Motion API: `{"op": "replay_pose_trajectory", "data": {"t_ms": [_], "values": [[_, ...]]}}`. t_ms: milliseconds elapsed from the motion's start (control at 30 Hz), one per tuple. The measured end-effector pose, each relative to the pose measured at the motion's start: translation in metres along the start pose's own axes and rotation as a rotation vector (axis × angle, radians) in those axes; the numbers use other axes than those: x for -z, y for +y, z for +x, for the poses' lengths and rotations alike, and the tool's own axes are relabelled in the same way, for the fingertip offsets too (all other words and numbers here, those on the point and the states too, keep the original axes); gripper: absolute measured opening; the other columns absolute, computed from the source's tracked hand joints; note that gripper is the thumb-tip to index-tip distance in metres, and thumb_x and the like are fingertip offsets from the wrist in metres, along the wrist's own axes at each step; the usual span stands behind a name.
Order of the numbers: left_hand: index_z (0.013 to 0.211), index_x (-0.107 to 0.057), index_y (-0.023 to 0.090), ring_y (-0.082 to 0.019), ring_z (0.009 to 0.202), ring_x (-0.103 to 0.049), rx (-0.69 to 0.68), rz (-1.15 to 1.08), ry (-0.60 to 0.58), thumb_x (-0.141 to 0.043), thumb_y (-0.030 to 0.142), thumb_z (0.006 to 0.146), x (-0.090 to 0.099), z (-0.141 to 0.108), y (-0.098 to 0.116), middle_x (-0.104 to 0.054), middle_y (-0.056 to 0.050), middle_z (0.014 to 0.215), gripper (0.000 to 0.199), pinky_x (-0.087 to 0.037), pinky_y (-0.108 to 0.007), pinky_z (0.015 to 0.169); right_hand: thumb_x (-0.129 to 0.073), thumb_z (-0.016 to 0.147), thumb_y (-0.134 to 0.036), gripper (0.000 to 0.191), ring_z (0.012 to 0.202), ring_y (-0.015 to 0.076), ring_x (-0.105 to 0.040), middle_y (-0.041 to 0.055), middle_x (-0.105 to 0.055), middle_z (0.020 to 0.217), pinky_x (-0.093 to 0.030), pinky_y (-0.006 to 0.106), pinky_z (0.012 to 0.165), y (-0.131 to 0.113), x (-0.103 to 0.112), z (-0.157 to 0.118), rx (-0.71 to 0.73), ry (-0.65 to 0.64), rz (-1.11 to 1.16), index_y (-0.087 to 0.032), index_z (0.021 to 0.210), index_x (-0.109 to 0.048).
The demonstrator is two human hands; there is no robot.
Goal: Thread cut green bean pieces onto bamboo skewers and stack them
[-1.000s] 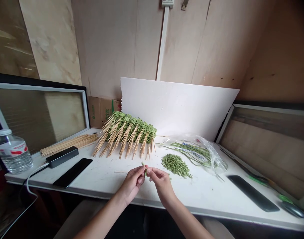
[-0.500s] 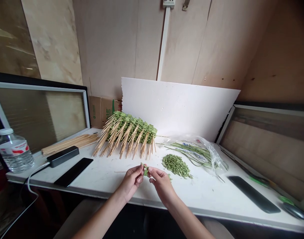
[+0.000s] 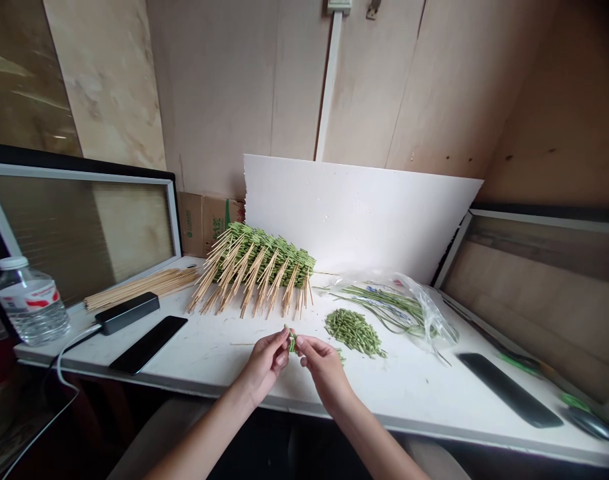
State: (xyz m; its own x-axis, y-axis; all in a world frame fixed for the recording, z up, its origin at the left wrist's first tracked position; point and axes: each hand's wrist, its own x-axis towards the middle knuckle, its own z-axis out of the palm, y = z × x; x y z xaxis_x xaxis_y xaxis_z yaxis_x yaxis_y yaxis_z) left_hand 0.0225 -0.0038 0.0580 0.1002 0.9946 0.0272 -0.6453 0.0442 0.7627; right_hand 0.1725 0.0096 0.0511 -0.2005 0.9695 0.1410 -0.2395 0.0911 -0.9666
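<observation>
My left hand (image 3: pixel 266 362) is closed around a thin bamboo skewer (image 3: pixel 240 344), whose bare end sticks out to the left. Short cut green stems (image 3: pixel 292 343), which look like garlic scape pieces, sit side by side between both hands at the skewer's other end. With thumb and forefinger pinched, my right hand (image 3: pixel 320 360) touches these pieces from the right. The fingers partly hide them. Just beyond my right hand lies a pile of loose cut stems (image 3: pixel 353 331), with a few more pieces beside the hand.
Finished skewers (image 3: pixel 264 257) of green pieces are stacked at the back. Bare skewers (image 3: pixel 144 287), a black box (image 3: pixel 127 313), a phone (image 3: pixel 148 345) and a water bottle (image 3: pixel 29 303) lie left. Long stems (image 3: pixel 379 303) in a plastic bag (image 3: pixel 424 307) and a dark flat object (image 3: pixel 509 390) lie right.
Both hands stay in nearly the same place. The green pieces between the fingertips have turned slightly, and the fingers have shifted a little.
</observation>
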Motion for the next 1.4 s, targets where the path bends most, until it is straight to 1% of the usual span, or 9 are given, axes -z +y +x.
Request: {"op": "replay_pose_trajectory", "data": {"t_ms": [167, 400, 700, 933, 1067, 1167, 1233, 1333, 1400], "values": [[0.075, -0.065, 0.012, -0.001, 0.049, -0.034, 0.034, -0.062, -0.046, -0.091, 0.043, 0.075, 0.0, -0.001, 0.001, -0.053, 0.005, 0.07, 0.041, -0.025, -0.017, 0.047, -0.078, 0.082, -0.052, 0.032, 0.07, 0.0163, -0.053, 0.004, -0.07, 0.079, -0.042, 0.03, 0.067, 0.001, -0.002, -0.002, 0.024, -0.015, -0.024, -0.021, 0.085, -0.082], [0.078, -0.068, 0.012, -0.002, 0.05, -0.032, 0.038, -0.089, -0.135, -0.086, 0.043, 0.081, 0.004, 0.001, -0.001, -0.049, 0.005, 0.066, 0.036, -0.028, -0.017, 0.048, -0.076, 0.086, -0.051, 0.031, 0.069, 0.0159, -0.051, 0.0041, -0.069, 0.078, -0.042, 0.03, 0.067, 0.0, -0.005, -0.004, 0.036, -0.04, -0.016, -0.02, 0.086, -0.081], [0.078, -0.068, 0.012, -0.003, 0.051, -0.033, 0.008, -0.04, -0.116, -0.086, 0.046, 0.081, 0.001, -0.001, 0.002, -0.046, 0.007, 0.061, 0.038, -0.031, -0.018, 0.051, -0.078, 0.085, -0.049, 0.027, 0.069, 0.0154, -0.05, 0.003, -0.069, 0.078, -0.041, 0.03, 0.068, -0.003, -0.009, -0.01, 0.03, -0.026, -0.003, -0.022, 0.082, -0.08], [0.07, -0.064, 0.012, -0.002, 0.05, -0.032, -0.053, -0.022, 0.022, -0.09, 0.045, 0.075, -0.005, -0.003, 0.0, -0.051, 0.005, 0.065, 0.042, -0.027, -0.018, 0.049, -0.079, 0.081, -0.054, 0.034, 0.073, 0.0168, -0.054, 0.0057, -0.073, 0.086, -0.043, 0.03, 0.07, -0.006, -0.011, -0.011, -0.01, 0.016, -0.006, -0.02, 0.087, -0.082], [0.068, -0.061, 0.012, -0.001, 0.049, -0.031, -0.076, -0.011, 0.086, -0.091, 0.044, 0.074, -0.008, -0.003, -0.001, -0.05, 0.006, 0.063, 0.044, -0.028, -0.017, 0.048, -0.08, 0.078, -0.057, 0.037, 0.075, 0.0189, -0.057, 0.0058, -0.074, 0.084, -0.044, 0.031, 0.071, -0.006, -0.011, -0.013, -0.019, 0.052, -0.028, -0.021, 0.085, -0.082], [0.07, -0.059, 0.013, -0.001, 0.048, -0.032, -0.097, -0.054, 0.187, -0.093, 0.041, 0.071, -0.002, 0.002, 0.009, -0.05, 0.006, 0.065, 0.044, -0.028, -0.017, 0.046, -0.079, 0.08, -0.054, 0.033, 0.075, 0.0189, -0.058, 0.0049, -0.074, 0.083, -0.044, 0.031, 0.072, -0.007, -0.011, -0.014, -0.016, 0.076, -0.064, -0.021, 0.083, -0.082], [0.078, -0.062, 0.013, 0.0, 0.048, -0.032, -0.12, -0.11, 0.221, -0.095, 0.037, 0.07, 0.003, 0.005, 0.022, -0.052, 0.006, 0.069, 0.042, -0.029, -0.016, 0.046, -0.079, 0.081, -0.054, 0.033, 0.077, 0.0203, -0.061, 0.0054, -0.076, 0.084, -0.044, 0.032, 0.072, -0.009, -0.011, -0.015, -0.005, 0.078, -0.111, -0.021, 0.083, -0.082], [0.089, -0.064, 0.013, -0.001, 0.049, -0.036, -0.112, -0.179, 0.118, -0.092, 0.034, 0.075, 0.007, 0.006, 0.037, -0.052, 0.007, 0.071, 0.039, -0.032, -0.015, 0.047, -0.077, 0.083, -0.055, 0.033, 0.086, 0.0262, -0.066, 0.008, -0.078, 0.09, -0.046, 0.034, 0.073, -0.012, -0.008, -0.012, 0.062, 0.034, -0.269, -0.022, 0.086, -0.082], [0.094, -0.064, 0.013, -0.001, 0.049, -0.037, -0.073, -0.208, 0.051, -0.09, 0.033, 0.078, 0.007, 0.005, 0.04, -0.051, 0.007, 0.071, 0.037, -0.033, -0.016, 0.047, -0.076, 0.085, -0.052, 0.029, 0.092, 0.0297, -0.067, 0.0087, -0.079, 0.093, -0.048, 0.037, 0.077, -0.012, -0.004, -0.01, 0.166, 0.006, -0.465, -0.024, 0.087, -0.081]]}}
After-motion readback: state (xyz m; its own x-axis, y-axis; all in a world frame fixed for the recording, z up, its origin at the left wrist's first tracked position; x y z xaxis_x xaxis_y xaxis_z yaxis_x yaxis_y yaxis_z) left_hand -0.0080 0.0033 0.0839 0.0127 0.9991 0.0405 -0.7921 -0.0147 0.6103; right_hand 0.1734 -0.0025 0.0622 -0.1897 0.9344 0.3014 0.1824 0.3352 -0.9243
